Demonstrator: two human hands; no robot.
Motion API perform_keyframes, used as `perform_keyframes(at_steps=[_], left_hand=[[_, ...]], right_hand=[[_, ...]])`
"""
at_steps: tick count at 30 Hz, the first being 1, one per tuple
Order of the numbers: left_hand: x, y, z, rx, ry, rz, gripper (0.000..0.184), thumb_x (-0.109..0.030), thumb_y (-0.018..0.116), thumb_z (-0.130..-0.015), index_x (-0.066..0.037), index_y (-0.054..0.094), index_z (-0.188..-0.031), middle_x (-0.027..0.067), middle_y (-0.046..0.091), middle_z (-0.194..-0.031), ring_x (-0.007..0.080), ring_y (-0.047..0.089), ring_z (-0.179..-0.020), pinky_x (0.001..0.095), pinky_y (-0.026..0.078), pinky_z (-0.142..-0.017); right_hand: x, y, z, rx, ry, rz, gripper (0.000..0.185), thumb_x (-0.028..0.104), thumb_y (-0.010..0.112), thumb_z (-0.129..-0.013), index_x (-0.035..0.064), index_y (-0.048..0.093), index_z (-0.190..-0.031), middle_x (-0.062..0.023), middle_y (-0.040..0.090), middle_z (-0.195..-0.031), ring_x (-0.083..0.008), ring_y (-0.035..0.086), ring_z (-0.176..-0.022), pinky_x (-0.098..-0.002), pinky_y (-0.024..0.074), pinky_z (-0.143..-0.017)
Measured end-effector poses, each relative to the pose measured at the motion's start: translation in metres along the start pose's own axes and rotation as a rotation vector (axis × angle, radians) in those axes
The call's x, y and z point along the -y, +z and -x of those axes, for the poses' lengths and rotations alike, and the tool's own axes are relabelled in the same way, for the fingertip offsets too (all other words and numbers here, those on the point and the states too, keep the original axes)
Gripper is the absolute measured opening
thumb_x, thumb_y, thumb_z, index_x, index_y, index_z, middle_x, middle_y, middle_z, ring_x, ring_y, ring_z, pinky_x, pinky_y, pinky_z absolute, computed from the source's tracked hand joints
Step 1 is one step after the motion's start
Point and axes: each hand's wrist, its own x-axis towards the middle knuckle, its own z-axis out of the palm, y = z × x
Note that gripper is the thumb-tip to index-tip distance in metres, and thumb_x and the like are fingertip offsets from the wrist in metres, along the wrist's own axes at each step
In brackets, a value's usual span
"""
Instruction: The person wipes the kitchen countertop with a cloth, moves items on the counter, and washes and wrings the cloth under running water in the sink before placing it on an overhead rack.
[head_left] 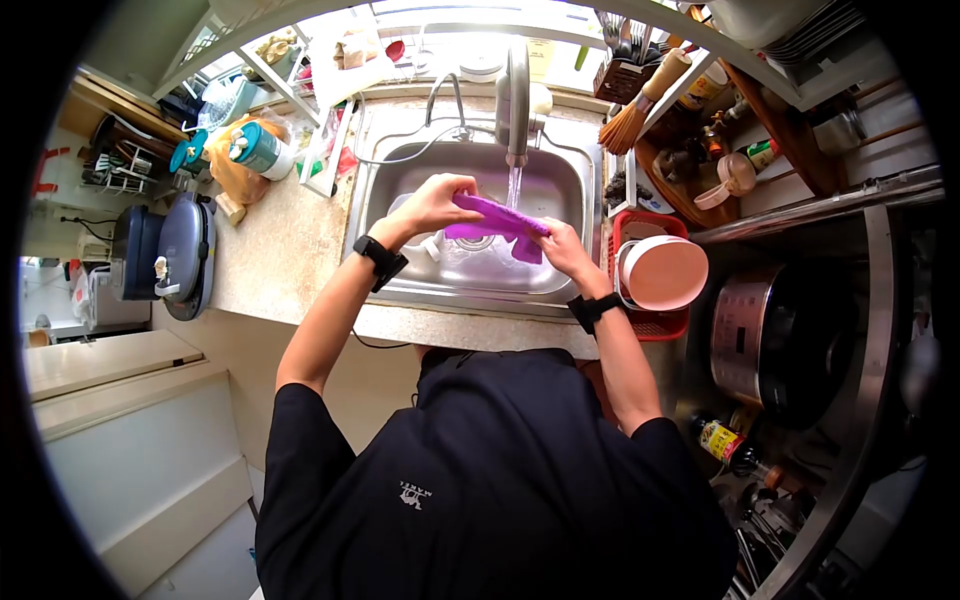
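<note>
Over the metal sink (500, 290), a purple cloth (495, 216) stretches between my two hands. My left hand (437, 204) grips its upper left end, fingers closed round the edge. At the right end, my right hand (565, 249) pinches the cloth, and part of it hangs down beside that hand. Water runs from the tap (515, 110) just behind the cloth. A pale, whitish item (428, 246) lies in the left of the basin, partly covered by my left hand and wrist, so its kind is unclear.
Right of the sink stands a red basket (660, 325) holding a pinkish bowl (666, 273). Farther right is a rice cooker (775, 340). White-and-teal canisters (262, 150) stand on the left counter. A shelf frame (690, 85) and a brush (645, 100) are at the upper right.
</note>
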Motion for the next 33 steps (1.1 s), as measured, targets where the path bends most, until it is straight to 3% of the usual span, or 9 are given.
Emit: perform_keyframes(at_steps=[4, 8, 12, 13, 16, 20, 25, 29, 33], left_hand=[[0.01, -0.007, 0.007, 0.046, -0.051, -0.235, 0.037, -0.028, 0.085, -0.081, -0.001, 0.061, -0.089, 0.0121, 0.055, -0.068, 0.0225, 0.057, -0.063, 0.0384, 0.044, -0.059], [0.063, 0.011, 0.011, -0.107, 0.255, -0.466, 0.031, -0.027, 0.08, -0.083, -0.002, 0.063, -0.09, 0.0164, 0.06, -0.072, 0.0374, 0.062, -0.071, 0.0426, 0.051, -0.067], [0.09, 0.009, 0.009, 0.058, -0.19, -0.162, 0.022, -0.02, 0.073, -0.087, -0.005, 0.07, -0.103, 0.0172, 0.07, -0.089, 0.0345, 0.069, -0.082, 0.0402, 0.055, -0.078], [0.091, 0.01, 0.009, -0.011, -0.234, -0.06, 0.015, -0.009, 0.069, -0.088, -0.003, 0.067, -0.102, 0.012, 0.07, -0.087, 0.0237, 0.069, -0.078, 0.0333, 0.055, -0.077], [0.1, 0.03, 0.003, -0.196, -0.252, 0.613, 0.01, -0.002, 0.066, -0.091, -0.003, 0.06, -0.099, 0.0059, 0.07, -0.087, 0.0144, 0.067, -0.079, 0.028, 0.053, -0.075], [0.052, 0.067, -0.011, -0.316, -0.392, 0.874, 0.016, -0.01, 0.067, -0.096, -0.004, 0.063, -0.111, 0.0034, 0.069, -0.091, 0.0097, 0.063, -0.076, 0.0235, 0.051, -0.07], [0.009, 0.13, -0.014, -0.236, -0.269, 0.949, 0.025, -0.012, 0.069, -0.097, -0.002, 0.063, -0.119, 0.0011, 0.069, -0.091, 0.0076, 0.063, -0.076, 0.0236, 0.051, -0.07], [-0.001, 0.142, 0.008, -0.132, -0.136, 0.876, 0.051, -0.007, 0.069, -0.095, -0.003, 0.055, -0.144, 0.0092, 0.065, -0.123, 0.0122, 0.06, -0.114, 0.0279, 0.051, -0.095], [0.008, 0.13, 0.029, -0.418, -0.31, 0.537, 0.041, -0.009, 0.075, -0.089, -0.003, 0.061, -0.127, 0.0085, 0.072, -0.102, 0.0143, 0.07, -0.088, 0.0288, 0.057, -0.079]], right_hand=[[0.009, -0.016, 0.009, -0.185, -0.191, 0.15, 0.027, -0.001, 0.06, -0.093, 0.0021, 0.073, -0.117, -0.0168, 0.071, -0.115, -0.0285, 0.069, -0.099, -0.035, 0.0539, -0.086], [0.038, -0.031, 0.013, -0.184, 0.001, -0.022, 0.026, -0.001, 0.063, -0.093, 0.0026, 0.073, -0.116, -0.0134, 0.074, -0.098, -0.0187, 0.069, -0.086, -0.0307, 0.0539, -0.077], [0.055, -0.044, 0.012, -0.336, 0.17, -0.234, 0.017, 0.002, 0.065, -0.096, -0.0003, 0.073, -0.11, -0.0035, 0.073, -0.083, -0.0094, 0.063, -0.073, -0.028, 0.0516, -0.068], [0.043, -0.044, 0.009, -0.434, 0.047, -0.176, 0.016, 0.006, 0.063, -0.099, -0.0023, 0.072, -0.109, -0.0017, 0.071, -0.083, -0.0079, 0.061, -0.075, -0.0269, 0.0503, -0.068], [0.028, -0.039, 0.004, -0.456, 0.099, -0.278, 0.021, 0.015, 0.061, -0.104, -0.0033, 0.072, -0.106, -0.0024, 0.07, -0.082, -0.0081, 0.058, -0.073, -0.0266, 0.049, -0.066], [0.009, -0.018, -0.007, -0.349, 0.468, -0.464, 0.043, 0.033, 0.042, -0.111, -0.0012, 0.068, -0.117, -0.0036, 0.069, -0.092, -0.0137, 0.062, -0.083, -0.0303, 0.0503, -0.081], [0.024, 0.031, -0.012, -0.22, 0.424, -0.913, 0.035, 0.027, 0.038, -0.111, 0.0071, 0.057, -0.133, -0.0067, 0.066, -0.116, -0.0173, 0.065, -0.099, -0.0335, 0.0539, -0.086], [0.029, 0.037, -0.021, -0.327, 0.23, -1.146, 0.029, 0.013, 0.042, -0.108, 0.0037, 0.054, -0.133, -0.0103, 0.066, -0.119, -0.0208, 0.067, -0.105, -0.0374, 0.0567, -0.092], [0.033, 0.029, -0.025, -0.28, 0.192, -1.12, 0.031, 0.008, 0.045, -0.106, 0.0016, 0.049, -0.136, -0.0132, 0.065, -0.121, -0.023, 0.069, -0.106, -0.0382, 0.0585, -0.093]])
